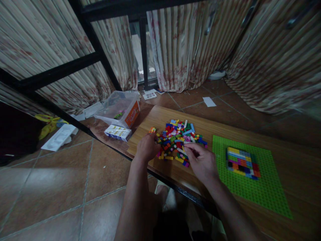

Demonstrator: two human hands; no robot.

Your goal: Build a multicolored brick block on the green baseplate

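A loose heap of small coloured building bricks (173,138) lies on the wooden tabletop (160,117). At the heap's left edge is my left hand (147,147), its fingers curled in toward the bricks; whatever they may hold is hidden. An orange and yellow brick piece (152,130) sits just beyond it. My right hand (202,163) is over the heap's right side, thumb and forefinger pinched together, and I cannot make out what is between them. Right of that hand, a green baseplate (260,192) carries a multicoloured block of joined bricks (242,162).
Left of the tabletop stand a clear plastic bin (110,108) with an orange label and a small white-and-blue box (117,133). White trays (59,137) and papers (209,101) lie on the tiled floor. Striped curtains (190,50) and a dark metal frame (60,70) rise behind.
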